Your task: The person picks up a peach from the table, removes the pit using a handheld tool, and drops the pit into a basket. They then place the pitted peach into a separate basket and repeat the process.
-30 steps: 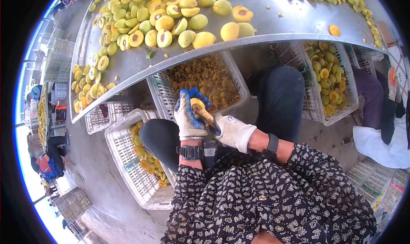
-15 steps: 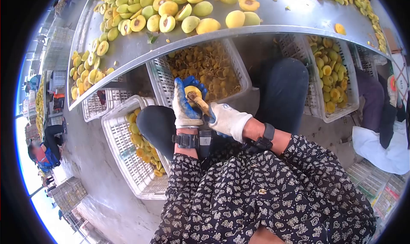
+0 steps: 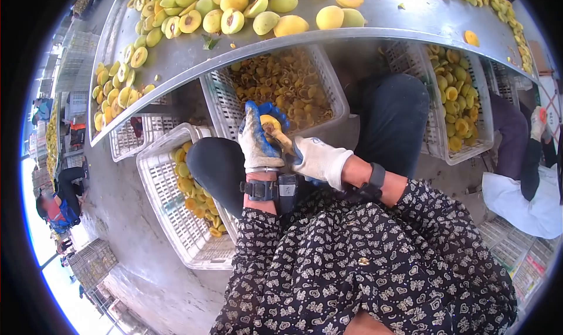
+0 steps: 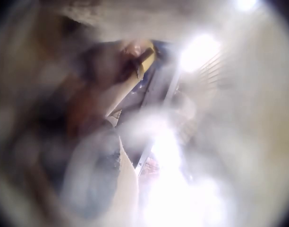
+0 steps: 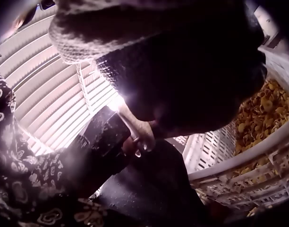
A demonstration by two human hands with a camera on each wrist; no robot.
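In the head view my left hand (image 3: 257, 144), in a white glove with a blue coated palm, cups a yellow peach-like fruit half (image 3: 269, 123). My right hand (image 3: 321, 160), also gloved, grips a tool with a light wooden handle (image 3: 284, 140). Its tip meets the fruit's cut face, and the working end is hidden there. Both hands are close together above the lap, before a crate of fruit scraps (image 3: 287, 94). The left wrist view is blurred, with part of the yellow fruit (image 4: 147, 59) showing. Dark glove fabric fills much of the right wrist view.
A metal table (image 3: 193, 71) bears many halved fruits (image 3: 231, 21) beyond the hands. White crates with fruit stand at the left (image 3: 176, 218) and right (image 3: 431, 118). Knees flank the scrap crate. Other people are at both sides.
The head view has shifted slightly. Both hands stay together, and the fruit and tool handle have tilted a little between them. The left hand keeps hold of the fruit, the right of the tool.
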